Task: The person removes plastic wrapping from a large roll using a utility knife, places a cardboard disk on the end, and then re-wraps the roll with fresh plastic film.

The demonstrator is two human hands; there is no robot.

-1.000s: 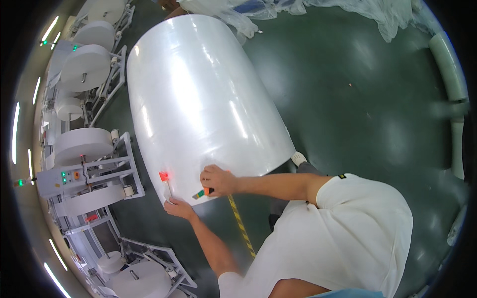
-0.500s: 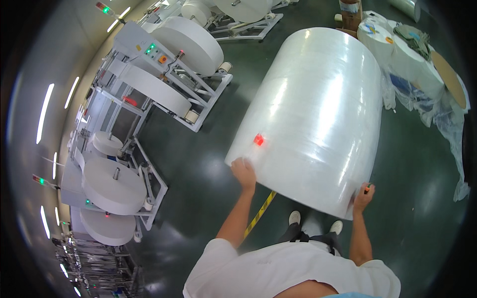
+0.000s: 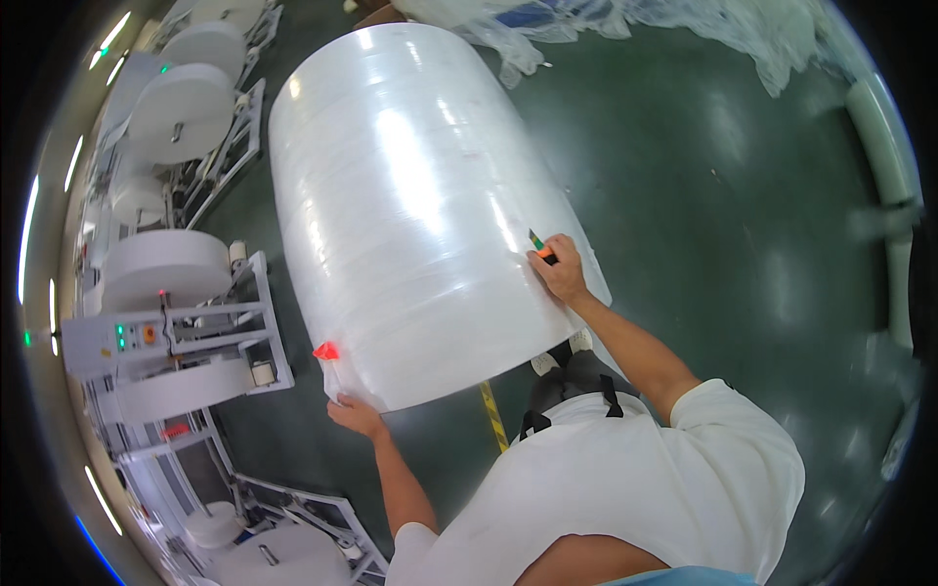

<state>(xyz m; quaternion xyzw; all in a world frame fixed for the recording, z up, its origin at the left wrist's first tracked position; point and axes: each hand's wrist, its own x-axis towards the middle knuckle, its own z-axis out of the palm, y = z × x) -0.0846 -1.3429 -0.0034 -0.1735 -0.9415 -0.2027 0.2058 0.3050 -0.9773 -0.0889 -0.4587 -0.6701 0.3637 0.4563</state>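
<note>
A: What took up most of the view?

B: A huge white roll [image 3: 420, 205] wrapped in glossy clear film; it stood on the dark green floor [image 3: 723, 195] right in front of the person, and ran from the top of the picture down to the hands.

A: And around it?

B: To the left stood grey machine frames [image 3: 195, 332] carrying smaller white rolls [image 3: 161, 264], with a small control panel of green and red lights; crumpled clear plastic sheeting [image 3: 703, 24] lay on the floor at the top right; a yellow stripe [image 3: 493, 415] showed on the floor just under the big roll's near edge.

A: The hands?

B: The right hand [image 3: 562, 273] lay against the roll's right side, near its lower edge; its fingers were curled tight around a small green and orange tool [image 3: 540, 246], whose tip pointed up along the film.

A: And the left?

B: The left hand [image 3: 357, 415] was under the roll's lower left corner; its fingers were pinched on a loose flap of film there; whether they gripped it firmly I could not tell; a small orange tag [image 3: 325, 350] sat on the wrap just above that hand.
</note>
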